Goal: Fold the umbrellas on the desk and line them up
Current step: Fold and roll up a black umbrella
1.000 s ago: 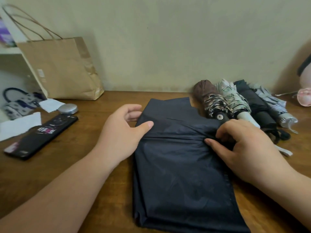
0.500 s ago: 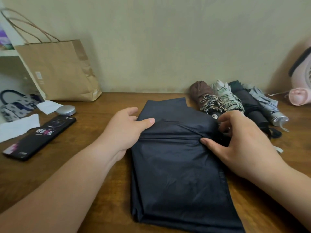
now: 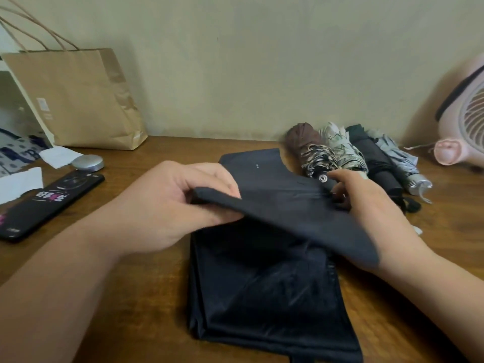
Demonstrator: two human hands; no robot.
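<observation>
A dark navy umbrella [image 3: 264,292] lies flat on the wooden desk [image 3: 146,297] in front of me, its canopy loose. My left hand [image 3: 170,205] pinches the left edge of a canopy flap and holds it lifted. My right hand [image 3: 366,213] is under the flap's right side, fingers curled at the umbrella near its black cap; the flap hides part of it. Several folded umbrellas lie side by side at the back right: brown [image 3: 306,148], pale patterned [image 3: 343,150], black [image 3: 377,161] and grey striped [image 3: 400,163].
A black phone [image 3: 49,203], a silver round case [image 3: 87,162] and white paper scraps [image 3: 21,183] lie at the left. A brown paper bag [image 3: 78,100] stands against the wall at back left. A pink desk fan [image 3: 463,119] stands at the far right.
My left hand went from pressing on the canopy to pinching its edge and lifting a flap up and over to the right. My right hand stayed at the umbrella's right side.
</observation>
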